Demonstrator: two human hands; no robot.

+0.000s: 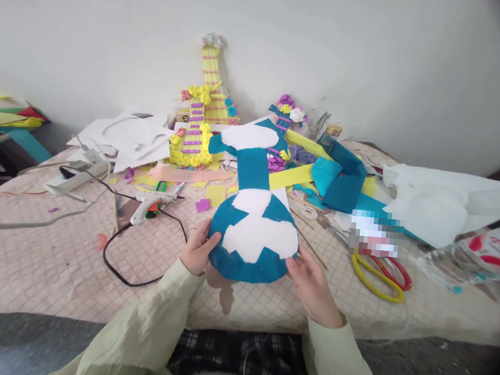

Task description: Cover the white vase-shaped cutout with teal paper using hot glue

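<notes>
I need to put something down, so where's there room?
Front left: bare tablecloth between the grey cable, the black cord and its front edge. Smaller gap: between the right hand and the scissors. The back is crowded with white cutouts and blue strips.

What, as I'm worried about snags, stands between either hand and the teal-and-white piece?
Nothing visible does: the left hand and right hand already hold the teal-and-white piece at opposite sides of its round end. The glue gun lies off to the left, outside that contact.
</notes>
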